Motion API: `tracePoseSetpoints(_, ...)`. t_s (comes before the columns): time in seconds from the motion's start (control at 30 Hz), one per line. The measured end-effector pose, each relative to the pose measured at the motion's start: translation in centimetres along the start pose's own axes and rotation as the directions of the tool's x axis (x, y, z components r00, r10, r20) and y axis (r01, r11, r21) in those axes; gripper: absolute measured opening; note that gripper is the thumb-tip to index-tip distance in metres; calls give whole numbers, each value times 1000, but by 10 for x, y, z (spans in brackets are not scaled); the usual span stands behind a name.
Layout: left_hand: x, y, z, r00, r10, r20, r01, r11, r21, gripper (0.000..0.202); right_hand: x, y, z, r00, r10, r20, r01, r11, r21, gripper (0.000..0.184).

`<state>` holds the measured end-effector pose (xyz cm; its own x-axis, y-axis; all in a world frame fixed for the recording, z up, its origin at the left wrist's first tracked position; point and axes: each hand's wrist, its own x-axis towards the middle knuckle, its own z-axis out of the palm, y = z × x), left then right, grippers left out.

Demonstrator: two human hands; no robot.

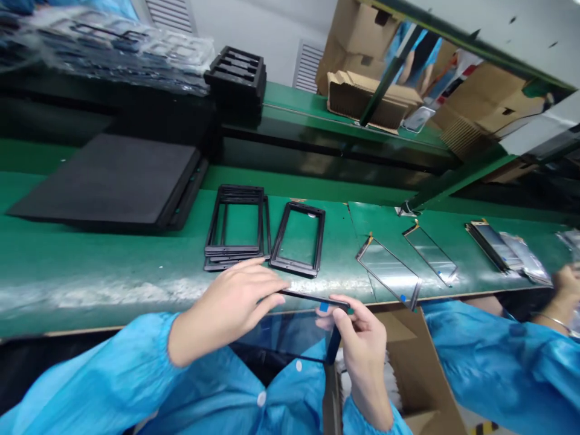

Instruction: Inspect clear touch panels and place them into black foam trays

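Observation:
Over the bench's front edge I hold a see-through touchscreen panel (285, 332) with a dark border and a small blue tab near its right corner. My left hand (244, 296) grips its far edge at the left, thumb and fingers closed on it. At the right corner, my right hand (362, 332) pinches the panel between thumb and fingers. Just beyond my hands lies a single black rectangular frame (294, 269). To its left is a stack of similar black frames (233, 249). Two more clear panels (389, 272) with orange connector tails lie at the right.
A stack of large black foam-like sheets (122, 175) covers the left of the green bench (113, 272). Black trays (240, 66) and plastic-wrapped parts (118, 48) sit on the shelf behind. Screens (498, 241) lie far right, near a co-worker's hand (568, 287). An open carton (408, 362) stands below.

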<state>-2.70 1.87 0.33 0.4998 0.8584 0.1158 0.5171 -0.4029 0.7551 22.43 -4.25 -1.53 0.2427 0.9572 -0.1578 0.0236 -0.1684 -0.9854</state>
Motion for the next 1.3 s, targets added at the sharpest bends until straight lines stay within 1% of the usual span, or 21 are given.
tracePoseSetpoints(0.07, 3, 1, -2, 999, -14, 34, 14, 1000, -6, 27, -1, 0, 0, 1000, 3, -7, -3, 1000, -1, 35)
tracePoseSetpoints(0.23, -1, 7, 1, 999, -25, 27, 24, 999, 39, 30, 2, 0, 1, 999, 25, 22, -26, 999, 47, 31)
tracePoseSetpoints(0.3, -3, 12, 5, 997, -28, 67, 28, 1000, 11, 33, 4, -2, 5, 995, 7, 102, -12, 998, 53, 29)
tracePoseSetpoints(0.37, -3, 16, 11, 991, -33, 132, 45, 995, -91, 37, 6, -3, 10, 967, -19, 253, 3, 998, 64, 33)
tracePoseSetpoints(0.4, -4, 18, 14, 986, -53, 156, 79, 983, -164, 38, 8, -4, 12, 946, -19, 324, -9, 996, 83, 38)
tracePoseSetpoints(0.43, -5, 19, 18, 981, -95, 169, 135, 960, -247, 39, 9, -4, 13, 930, -10, 368, -35, 993, 116, 42)
tracePoseSetpoints(0.47, -7, 19, 21, 972, -157, 174, 209, 917, -341, 40, 11, -3, 13, 925, 3, 381, -68, 985, 156, 44)
tracePoseSetpoints(0.5, -9, 18, 23, 956, -232, 178, 289, 850, -442, 42, 13, -2, 12, 932, 23, 361, -98, 976, 193, 43)
tracePoseSetpoints(0.53, -11, 17, 26, 934, -303, 188, 355, 763, -540, 44, 15, -1, 10, 948, 43, 317, -117, 969, 218, 41)
tracePoseSetpoints(0.6, -15, 14, 28, 896, -389, 213, 419, 585, -694, 46, 19, 4, 5, 971, 78, 225, -127, 969, 211, 41)
tracePoseSetpoints(0.63, -17, 14, 29, 886, -408, 222, 426, 523, -738, 46, 21, 6, 3, 975, 93, 200, -132, 973, 191, 43)
tracePoseSetpoints(0.7, -18, 13, 31, 879, -419, 227, 423, 467, -776, 47, 23, 9, 0, 975, 121, 184, -154, 972, 175, 47)
tracePoseSetpoints(0.77, -18, 14, 32, 878, -424, 224, 419, 450, -789, 49, 23, 9, 1, 974, 131, 185, -169, 964, 205, 48)
tracePoseSetpoints(0.83, -18, 15, 32, 875, -427, 226, 419, 438, -795, 52, 22, 6, 3, 975, 121, 186, -161, 962, 220, 48)
tracePoseSetpoints(0.97, -18, 16, 33, 867, -444, 227, 426, 424, -799, 55, 19, -6, 6, 976, 45, 213, -78, 986, 149, 48)
tracePoseSetpoints(1.03, -19, 14, 32, 862, -454, 224, 431, 424, -797, 55, 18, -9, 5, 978, 14, 207, -42, 990, 134, 44)
tracePoseSetpoints(1.13, -21, 11, 29, 861, -449, 237, 443, 436, -783, 52, 17, -10, 1, 980, 4, 197, -25, 994, 103, 40)
tracePoseSetpoints(1.17, -22, 10, 27, 868, -442, 225, 435, 462, -773, 51, 16, -9, 1, 980, -1, 197, -16, 996, 83, 40)
tracePoseSetpoints(1.2, -21, 9, 25, 880, -433, 194, 417, 513, -750, 50, 16, -9, 2, 978, -14, 207, 3, 999, 54, 40)
tracePoseSetpoints(1.27, -19, 10, 21, 913, -388, 121, 369, 665, -649, 52, 15, -9, 8, 964, -58, 260, 70, 997, -36, 39)
tracePoseSetpoints(1.3, -18, 12, 20, 930, -351, 112, 348, 736, -580, 57, 14, -9, 12, 950, -81, 300, 113, 990, -89, 36)
